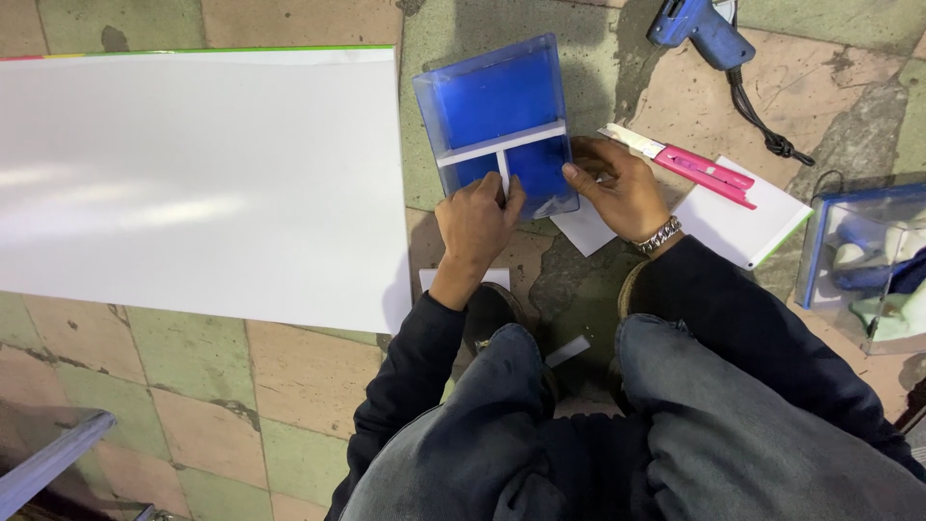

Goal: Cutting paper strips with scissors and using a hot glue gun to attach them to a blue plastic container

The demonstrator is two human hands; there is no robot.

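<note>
Head view: the blue box lies on the tiled floor at upper centre of the frame, its open face up; white dividers form a T inside it, one strip across, one short strip running toward the lower edge; the left hand rests at the lower edge of the box, fingers curled and pinching the short divider strip; the right hand sits at the lower right corner of the box, thumb pressed on the box rim, fingers bent beneath and partly hidden, so whether it grasps the box or only steadies it cannot be told; a metal bracelet circles the right wrist; a large white sheet covers the left half of the frame, just beside the box; a pink utility knife lies right of the right hand, on a smaller white board; a blue glue gun lies at upper right, cord trailing downward; a clear container stands at the right edge; white offcuts lie near the shoes
</note>
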